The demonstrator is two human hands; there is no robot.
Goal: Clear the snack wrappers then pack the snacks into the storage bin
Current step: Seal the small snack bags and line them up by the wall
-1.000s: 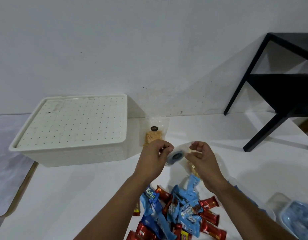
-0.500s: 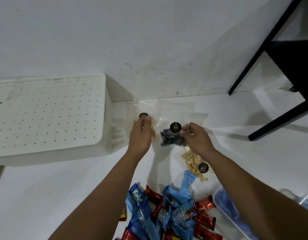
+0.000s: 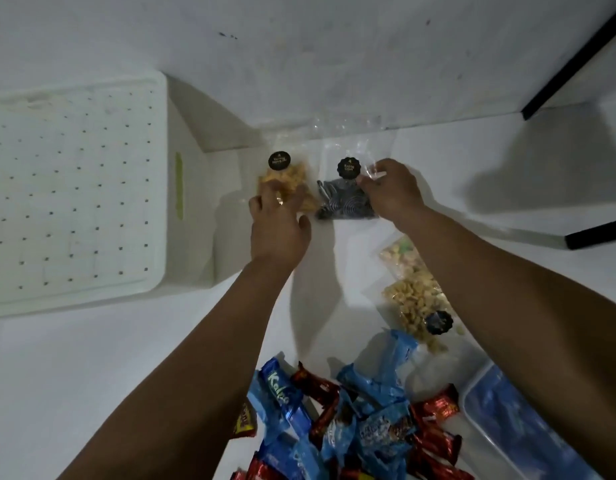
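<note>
Nearest to us lies the heap of wrapped snack bars (image 3: 348, 424), blue and red wrappers piled on the white tabletop (image 3: 91, 382). Just right of that heap sits a clear container with a blue lid (image 3: 528, 424), cut off by the frame edge. Beyond the heap and a little right lies a clear bag of pale nuts (image 3: 415, 299), flat on the surface with a dark round label. Farther beyond the heap, both our hands reach out. Our left hand (image 3: 278, 226) rests with loosely spread fingers on a clear bag of orange snacks (image 3: 289, 183), pressing rather than gripping it. Our right hand (image 3: 391, 190) pinches the clear upper edge of a bag of dark snacks (image 3: 344, 202) between thumb and fingers; the two bags stand side by side, close to touching. Left of the heap and farther back sits the white storage bin (image 3: 192, 209), its perforated lid (image 3: 70, 199) on. Behind everything rises a scuffed white wall (image 3: 299, 57), and far right of the heap black furniture legs (image 3: 573, 64) meet the tabletop.
</note>
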